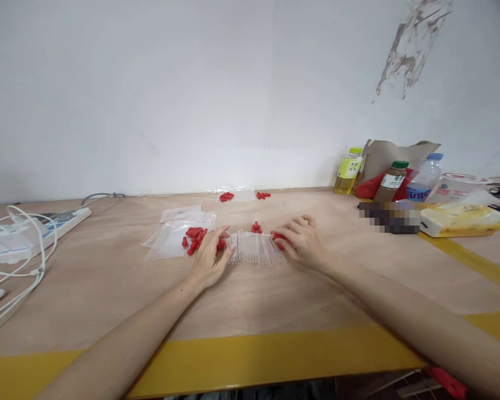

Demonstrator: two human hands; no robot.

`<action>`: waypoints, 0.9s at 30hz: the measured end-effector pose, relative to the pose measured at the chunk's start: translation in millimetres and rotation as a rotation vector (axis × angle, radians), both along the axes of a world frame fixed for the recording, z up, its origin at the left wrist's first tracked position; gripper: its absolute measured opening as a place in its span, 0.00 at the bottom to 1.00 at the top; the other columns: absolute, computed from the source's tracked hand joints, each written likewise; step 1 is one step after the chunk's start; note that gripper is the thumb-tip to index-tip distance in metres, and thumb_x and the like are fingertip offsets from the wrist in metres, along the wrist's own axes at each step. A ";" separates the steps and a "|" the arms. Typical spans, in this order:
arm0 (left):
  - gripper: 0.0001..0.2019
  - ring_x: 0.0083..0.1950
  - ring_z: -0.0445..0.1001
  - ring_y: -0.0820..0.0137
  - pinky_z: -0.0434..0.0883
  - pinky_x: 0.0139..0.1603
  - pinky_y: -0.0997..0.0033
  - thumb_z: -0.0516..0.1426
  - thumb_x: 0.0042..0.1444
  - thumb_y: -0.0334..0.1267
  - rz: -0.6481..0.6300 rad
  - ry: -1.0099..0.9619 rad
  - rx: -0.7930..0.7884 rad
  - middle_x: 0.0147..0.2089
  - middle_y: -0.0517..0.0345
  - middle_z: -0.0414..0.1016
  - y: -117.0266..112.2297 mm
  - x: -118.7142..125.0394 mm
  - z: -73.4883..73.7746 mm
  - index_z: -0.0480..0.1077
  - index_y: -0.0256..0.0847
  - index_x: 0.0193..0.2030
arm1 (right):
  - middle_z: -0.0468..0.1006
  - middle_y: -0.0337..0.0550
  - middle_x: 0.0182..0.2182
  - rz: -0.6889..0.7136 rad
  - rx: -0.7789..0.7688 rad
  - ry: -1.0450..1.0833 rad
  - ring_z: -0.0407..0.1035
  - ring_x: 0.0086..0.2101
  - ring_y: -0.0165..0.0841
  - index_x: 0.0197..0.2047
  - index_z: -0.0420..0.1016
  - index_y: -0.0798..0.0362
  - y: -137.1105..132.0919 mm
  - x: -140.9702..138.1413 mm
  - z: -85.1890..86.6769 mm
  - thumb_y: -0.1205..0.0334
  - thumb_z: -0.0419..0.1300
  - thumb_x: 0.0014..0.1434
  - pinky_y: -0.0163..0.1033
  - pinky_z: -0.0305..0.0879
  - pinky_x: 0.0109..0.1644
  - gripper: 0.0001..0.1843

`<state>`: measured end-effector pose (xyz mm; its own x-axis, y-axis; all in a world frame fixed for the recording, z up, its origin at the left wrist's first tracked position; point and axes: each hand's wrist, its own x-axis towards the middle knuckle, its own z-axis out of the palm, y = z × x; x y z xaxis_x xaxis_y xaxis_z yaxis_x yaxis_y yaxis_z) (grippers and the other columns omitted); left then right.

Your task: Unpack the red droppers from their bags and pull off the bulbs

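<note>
Several clear thin tubes (254, 248) lie side by side on the table between my two hands. At their left end rests my left hand (210, 255), thumb and forefinger apart. A red rubber bulb (221, 244) shows in that gap; whether it touches the fingers I cannot tell. More red bulbs (195, 239) are heaped on clear plastic bags left of this hand. My right hand (303, 243) has its fingers closed on a red rubber bulb (279, 240) at the tubes' right end. What looks like a tube points left from it. Just behind the row are red-ended tubes (256, 228).
Two small groups of red bulbs (226, 196) lie near the wall with clear plastic. Bottles (348, 171), a grey bag (394, 153) and a yellow tissue pack (464, 219) stand at right. A power strip (66, 222) and white cables (41, 266) occupy the left.
</note>
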<state>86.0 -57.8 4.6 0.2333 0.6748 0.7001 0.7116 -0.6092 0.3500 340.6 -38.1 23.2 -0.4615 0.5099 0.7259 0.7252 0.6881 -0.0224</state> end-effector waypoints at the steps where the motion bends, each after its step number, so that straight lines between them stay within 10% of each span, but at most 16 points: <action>1: 0.22 0.47 0.65 0.66 0.63 0.49 0.62 0.52 0.56 0.41 -0.017 0.022 0.017 0.46 0.53 0.68 -2.3 2.2 0.6 0.56 0.41 0.57 | 0.74 0.43 0.33 0.013 0.032 0.015 0.63 0.37 0.33 0.38 0.72 0.50 -4.1 0.0 -10.8 0.63 0.52 0.58 0.45 0.45 0.48 0.09; 11: 0.08 0.33 0.64 0.70 0.57 0.39 0.65 0.52 0.57 0.40 -0.132 0.439 0.213 0.29 0.59 0.72 -13.1 21.4 -5.0 0.72 0.44 0.38 | 0.74 0.39 0.29 0.160 0.123 -0.023 0.63 0.36 0.32 0.37 0.74 0.48 -18.4 -12.3 -33.0 0.62 0.54 0.58 0.46 0.46 0.51 0.08; 27: 0.11 0.31 0.62 0.70 0.57 0.37 0.64 0.50 0.58 0.37 -0.142 0.451 0.160 0.25 0.57 0.70 -16.3 16.8 -6.0 0.73 0.43 0.32 | 0.69 0.37 0.20 0.180 0.184 -0.039 0.61 0.28 0.29 0.29 0.73 0.51 -21.8 -6.6 -33.9 0.61 0.55 0.57 0.43 0.50 0.47 0.09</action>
<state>102.8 -74.1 -1.5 0.6185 0.5068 0.6006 0.6767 -0.7319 -0.0793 334.0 -59.9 -10.7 -0.5620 0.2782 0.7790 0.5889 0.7959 0.1407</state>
